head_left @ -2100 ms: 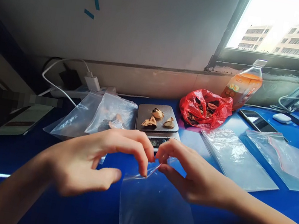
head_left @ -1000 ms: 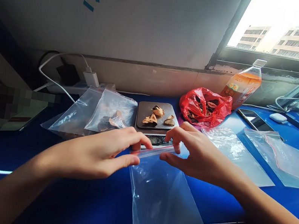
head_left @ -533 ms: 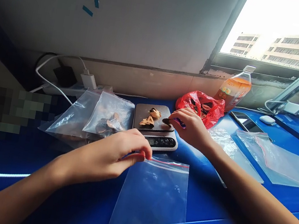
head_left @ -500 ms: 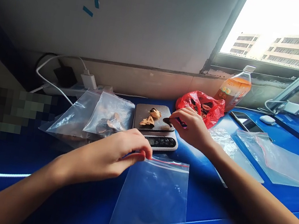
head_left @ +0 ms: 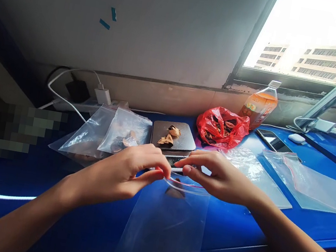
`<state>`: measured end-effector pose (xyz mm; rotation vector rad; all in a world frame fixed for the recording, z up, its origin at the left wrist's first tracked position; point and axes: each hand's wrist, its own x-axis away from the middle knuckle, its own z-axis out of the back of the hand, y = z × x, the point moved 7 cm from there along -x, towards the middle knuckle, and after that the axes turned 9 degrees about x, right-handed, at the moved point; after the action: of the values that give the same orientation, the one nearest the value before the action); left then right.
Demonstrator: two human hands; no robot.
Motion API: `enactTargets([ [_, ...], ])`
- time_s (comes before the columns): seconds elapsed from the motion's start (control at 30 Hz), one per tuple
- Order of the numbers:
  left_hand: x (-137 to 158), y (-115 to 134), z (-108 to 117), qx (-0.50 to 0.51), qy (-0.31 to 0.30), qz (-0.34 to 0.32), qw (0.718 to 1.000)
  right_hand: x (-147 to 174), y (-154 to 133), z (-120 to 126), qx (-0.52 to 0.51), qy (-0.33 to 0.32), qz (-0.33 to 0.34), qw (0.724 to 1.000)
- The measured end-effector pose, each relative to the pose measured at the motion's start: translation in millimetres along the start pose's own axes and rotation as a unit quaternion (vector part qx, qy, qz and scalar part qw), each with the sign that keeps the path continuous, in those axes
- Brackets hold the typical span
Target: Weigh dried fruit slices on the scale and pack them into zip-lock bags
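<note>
My left hand (head_left: 138, 166) pinches the top edge of a clear zip bag (head_left: 166, 229) hanging over the table's front edge. The bag's mouth is parted, and a dried brown slice (head_left: 175, 191) sits just inside it. My right hand (head_left: 217, 175) is at the mouth, thumb and forefinger slightly apart with nothing visible between them. Behind the hands stands a kitchen scale (head_left: 187, 142), its display partly covered. On its plate lie two dried, curled, tan-and-black pieces (head_left: 167, 139). Beyond my right hand, a red plastic bag (head_left: 239, 135) holds several more dark dried pieces.
Filled clear bags (head_left: 87, 134) lie left of the scale. Flat zip bags (head_left: 315, 189), a phone (head_left: 276, 143) and a white earbud case (head_left: 296, 139) are at right. An orange drink bottle (head_left: 260, 105) stands at the wall. A charger (head_left: 103, 96) and cables sit back left.
My right hand has moved from the scale's right side toward me to the zip bag's mouth. The dark slice it held is now inside the bag. My left hand keeps its pinch.
</note>
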<state>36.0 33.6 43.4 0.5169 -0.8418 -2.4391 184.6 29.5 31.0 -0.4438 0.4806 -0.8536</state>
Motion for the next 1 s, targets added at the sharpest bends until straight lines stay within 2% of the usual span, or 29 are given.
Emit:
enactTargets([
  [0.07, 1, 0, 0, 0.002, -0.004, 0.006, 1.0, -5, 0, 3, -0.007, 0.024, 0.011, 1.0],
  [0.13, 1, 1, -1, 0.005, -0.014, 0.01, 1.0, -16, 6, 10, 0.013, 0.079, 0.016, 0.997],
  [0.23, 2, 3, -4, 0.01, -0.032, 0.009, 0.999, -43, 21, 15, 0.121, 0.158, 0.023, 0.98],
  [0.3, 2, 4, -4, 0.009, -0.037, 0.012, 0.999, -64, 29, 7, 0.187, 0.139, 0.035, 0.972],
  [0.4, 2, 4, -3, 0.007, -0.039, 0.022, 0.999, -86, 36, -10, 0.255, 0.073, 0.052, 0.963],
  [0.57, 2, -5, 0, 0.008, -0.033, 0.041, 0.999, -87, 31, -13, 0.315, 0.068, 0.073, 0.944],
  [0.67, 1, -10, 0, -0.003, -0.026, 0.05, 0.998, -85, 32, -12, 0.326, 0.068, 0.055, 0.941],
  [0.77, -1, -11, 0, -0.01, -0.021, 0.05, 0.998, -86, 36, -9, 0.305, 0.099, 0.026, 0.947],
  [0.83, -1, -10, 2, -0.015, -0.012, 0.049, 0.999, -86, 38, -2, 0.253, 0.142, 0.013, 0.957],
  [0.9, -2, -11, 6, -0.021, 0.003, 0.05, 0.999, -82, 40, 6, 0.137, 0.169, -0.003, 0.976],
  [1.0, -1, -11, 15, -0.017, 0.048, 0.048, 0.998, -66, 35, 10, -0.067, 0.125, -0.018, 0.99],
])
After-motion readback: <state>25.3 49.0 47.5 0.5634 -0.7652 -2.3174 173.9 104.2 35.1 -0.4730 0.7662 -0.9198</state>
